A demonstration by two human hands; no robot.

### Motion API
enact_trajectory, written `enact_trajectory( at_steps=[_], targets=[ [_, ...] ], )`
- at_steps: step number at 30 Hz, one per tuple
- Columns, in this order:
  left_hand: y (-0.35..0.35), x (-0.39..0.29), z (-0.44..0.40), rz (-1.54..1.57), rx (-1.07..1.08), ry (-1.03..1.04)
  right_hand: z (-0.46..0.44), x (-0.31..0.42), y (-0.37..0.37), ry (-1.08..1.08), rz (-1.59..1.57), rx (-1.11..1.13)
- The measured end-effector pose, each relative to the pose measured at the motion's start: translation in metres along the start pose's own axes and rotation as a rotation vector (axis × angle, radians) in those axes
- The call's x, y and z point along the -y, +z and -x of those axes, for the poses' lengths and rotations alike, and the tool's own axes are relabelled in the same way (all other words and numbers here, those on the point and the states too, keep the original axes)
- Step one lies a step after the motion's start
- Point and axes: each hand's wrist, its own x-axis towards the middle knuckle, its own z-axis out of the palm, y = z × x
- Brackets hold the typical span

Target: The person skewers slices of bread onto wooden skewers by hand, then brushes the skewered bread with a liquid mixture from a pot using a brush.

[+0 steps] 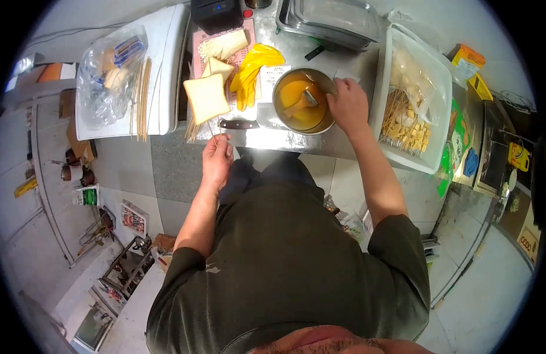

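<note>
My left hand (217, 160) is closed on the lower end of a thin skewer, and a slice of bread (207, 97) sits at its top, over the table's front edge. On the right, my right hand (348, 105) touches the rim of a round metal pot (277, 112); its fingertips are partly hidden. Yellow-orange liquid (293, 92) fills part of the pot, and a brush (301, 105) with a wooden handle rests in it. A knife (240, 124) lies between the bread and the pot. Yellow gloves (247, 82) lie behind the knife.
White enoki-like mushrooms (225, 44) and another bread slice (218, 68) lie behind. At left, a white lid-like surface (166, 76) bears skewers and a plastic bag. A white tub (379, 127) of skewered food stands at right. Clear containers (332, 23) are at the back.
</note>
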Motion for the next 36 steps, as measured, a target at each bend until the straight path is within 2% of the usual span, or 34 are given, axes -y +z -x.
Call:
enact_trajectory(
  at_steps=[3,6,9,15,18,19,22,25,29,32,33,36],
  targets=[
    [-0.006,0.002,-0.012,-0.069,0.061,-0.009,-0.005,0.019,0.022,-0.356,-0.014,0.388],
    [-0.006,-0.008,-0.020,-0.164,0.105,-0.006,-0.003,0.040,0.059,-0.472,0.121,0.660],
    [-0.014,-0.021,-0.028,-0.249,0.178,0.015,-0.009,0.052,0.069,-0.491,0.185,0.761],
    [-0.031,-0.027,-0.042,-0.198,0.241,0.087,-0.013,0.020,0.013,0.050,-0.139,0.243],
    [-0.025,-0.035,-0.042,-0.176,0.254,0.127,0.002,0.036,0.024,0.156,-0.013,0.303],
    [-0.027,-0.033,-0.046,-0.180,0.279,0.113,0.007,0.040,0.034,0.115,-0.059,0.205],
    [-0.025,-0.036,-0.049,-0.151,0.309,0.052,0.010,0.046,0.038,0.117,-0.123,0.208],
    [-0.023,-0.045,-0.050,-0.186,0.336,0.033,0.001,0.034,0.028,0.236,-0.178,0.070],
    [-0.017,-0.049,-0.061,-0.302,0.415,0.076,0.013,0.048,0.051,0.216,-0.221,0.115],
    [-0.009,-0.050,-0.071,-0.328,0.425,0.063,0.005,0.047,0.038,0.352,-0.336,0.166],
    [-0.006,-0.050,-0.074,-0.346,0.436,0.065,0.000,0.061,0.017,0.399,-0.305,0.088],
    [0.004,-0.052,-0.083,-0.378,0.484,0.115,0.007,0.055,0.040,0.321,-0.313,0.057]
  ],
)
